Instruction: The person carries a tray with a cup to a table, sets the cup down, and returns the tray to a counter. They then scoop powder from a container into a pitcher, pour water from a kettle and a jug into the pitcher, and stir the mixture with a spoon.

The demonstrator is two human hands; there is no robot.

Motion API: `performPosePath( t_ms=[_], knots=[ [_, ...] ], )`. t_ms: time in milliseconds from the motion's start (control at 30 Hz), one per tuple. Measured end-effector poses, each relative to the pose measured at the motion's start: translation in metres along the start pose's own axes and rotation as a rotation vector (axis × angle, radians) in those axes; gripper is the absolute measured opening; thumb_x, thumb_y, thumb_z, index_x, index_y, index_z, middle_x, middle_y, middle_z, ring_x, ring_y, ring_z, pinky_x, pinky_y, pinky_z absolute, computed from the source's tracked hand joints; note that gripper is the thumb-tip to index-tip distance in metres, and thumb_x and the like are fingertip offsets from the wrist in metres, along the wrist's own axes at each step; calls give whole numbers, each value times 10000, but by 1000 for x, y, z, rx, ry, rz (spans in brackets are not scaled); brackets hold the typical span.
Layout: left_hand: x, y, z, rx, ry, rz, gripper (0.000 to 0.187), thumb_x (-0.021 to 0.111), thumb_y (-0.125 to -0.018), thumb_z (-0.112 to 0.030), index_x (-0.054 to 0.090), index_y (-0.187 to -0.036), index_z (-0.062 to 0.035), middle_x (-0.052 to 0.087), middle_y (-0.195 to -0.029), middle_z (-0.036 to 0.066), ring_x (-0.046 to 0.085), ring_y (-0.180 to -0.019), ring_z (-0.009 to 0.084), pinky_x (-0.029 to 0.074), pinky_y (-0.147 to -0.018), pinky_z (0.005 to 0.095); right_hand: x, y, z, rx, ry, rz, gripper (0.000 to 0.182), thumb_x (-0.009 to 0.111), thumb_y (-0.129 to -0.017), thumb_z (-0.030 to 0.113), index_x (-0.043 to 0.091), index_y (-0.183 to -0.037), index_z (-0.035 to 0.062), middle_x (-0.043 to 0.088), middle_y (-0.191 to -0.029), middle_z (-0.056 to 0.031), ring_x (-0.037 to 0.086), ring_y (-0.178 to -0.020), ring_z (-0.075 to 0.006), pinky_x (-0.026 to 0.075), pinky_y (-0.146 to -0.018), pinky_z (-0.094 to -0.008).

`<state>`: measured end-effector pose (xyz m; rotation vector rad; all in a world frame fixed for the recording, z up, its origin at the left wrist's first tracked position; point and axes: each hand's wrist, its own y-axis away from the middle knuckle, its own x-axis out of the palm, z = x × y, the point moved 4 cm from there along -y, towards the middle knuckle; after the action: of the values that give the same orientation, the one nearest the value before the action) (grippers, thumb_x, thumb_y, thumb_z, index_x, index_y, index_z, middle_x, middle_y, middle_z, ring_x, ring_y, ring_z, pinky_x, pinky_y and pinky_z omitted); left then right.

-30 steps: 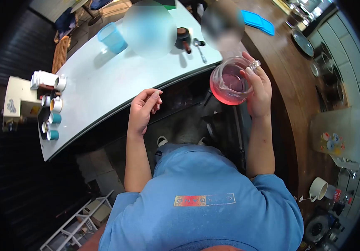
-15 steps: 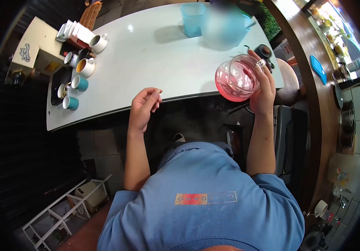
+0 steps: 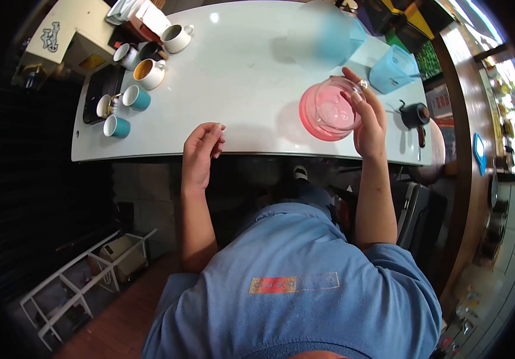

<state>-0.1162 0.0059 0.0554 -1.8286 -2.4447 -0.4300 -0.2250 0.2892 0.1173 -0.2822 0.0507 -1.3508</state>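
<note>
My right hand (image 3: 370,119) is wrapped round the handle side of a clear round glass jug (image 3: 331,109) with pink liquid in it. The jug is tilted, its round mouth turned up toward me, over the front right part of the white table (image 3: 233,78). Over the table's front edge, my left hand (image 3: 202,146) is loosely closed, thumb against the curled fingers, and nothing shows in it. Beyond the jug are a blurred, pale blue translucent container (image 3: 320,39) and a blue plastic pitcher (image 3: 394,69). A small black pot (image 3: 414,115) stands to the right.
At the left end of the table are white mugs (image 3: 177,39), teal cups (image 3: 136,98) and a cream-coloured machine (image 3: 69,33) with a dark tray. A wooden counter (image 3: 464,72) runs along the right. A white metal frame (image 3: 87,287) stands on the floor at lower left.
My view has shifted forward and right, showing more of the table's right end. The jug, still in my right hand, is farther over the tabletop. My left hand stays closed.
</note>
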Motion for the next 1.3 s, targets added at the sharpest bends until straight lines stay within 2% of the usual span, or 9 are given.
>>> performPosePath(
  t_ms=[333,400,533,567,733,833,967,1233,1300],
  knots=[
    [16,4,0,23,14,-280,223,599,-889,-256,608,-920,-36,536,-724,-18,455,-616,41,345,-549,191,-12,-69,-22,28,-67,227,481,458,-905,203,447,-1278,-102,500,-1282,-158,483,-1146,-203,312,-1010,-307],
    [25,6,0,24,8,-322,225,599,-888,-259,606,-915,-36,535,-722,-18,454,-614,43,345,-547,194,-20,-81,-31,49,-14,352,469,372,-904,154,413,-1283,-120,469,-1316,-197,494,-1179,-255,347,-1019,-333],
    [28,1,7,3,2,-351,234,600,-885,-269,603,-907,-36,531,-716,-19,452,-612,47,346,-544,201,-13,-95,-46,51,-39,259,480,391,-927,211,429,-1276,-116,478,-1310,-199,494,-1177,-240,351,-1010,-325],
    [28,-2,7,2,7,-358,234,600,-885,-269,603,-907,-36,531,-716,-19,452,-612,47,346,-544,201,-8,-94,-45,37,-69,261,431,452,-918,180,478,-1239,-107,470,-1320,-201,450,-1194,-221,324,-1017,-330],
    [10,-18,2,18,5,-371,235,608,-879,-277,605,-905,-44,534,-720,-22,454,-618,44,343,-547,199,2,-107,-57,102,12,403,463,397,-943,200,425,-1288,-106,473,-1315,-192,485,-1187,-226,348,-1012,-337],
    [-18,-33,2,46,-18,-398,221,615,-871,-269,607,-898,-50,538,-727,-24,454,-626,42,341,-548,198,14,-115,-51,70,-46,255,454,461,-928,215,474,-1242,-113,507,-1286,-176,479,-1164,-221,347,-998,-327],
    [-67,-54,-8,60,-31,-541,210,624,-857,-255,608,-897,-49,542,-755,-22,456,-644,47,347,-555,205,38,-118,-53,44,35,286,444,446,-933,233,494,-1246,-79,516,-1276,-173,490,-1152,-222,372,-976,-341],
    [-113,-113,-28,57,-153,-474,251,633,-854,-280,602,-916,-39,550,-783,-16,465,-678,63,361,-574,207,72,-126,-59,43,-24,197,480,442,-934,268,494,-1227,-108,538,-1240,-189,519,-1124,-236,365,-978,-371],
    [-116,-133,-32,135,-256,-438,260,636,-856,-287,602,-927,-39,562,-798,-13,478,-699,70,377,-590,210,74,-123,-65,70,9,206,480,440,-934,270,491,-1240,-97,543,-1235,-186,518,-1128,-235,356,-988,-369]
  ],
)
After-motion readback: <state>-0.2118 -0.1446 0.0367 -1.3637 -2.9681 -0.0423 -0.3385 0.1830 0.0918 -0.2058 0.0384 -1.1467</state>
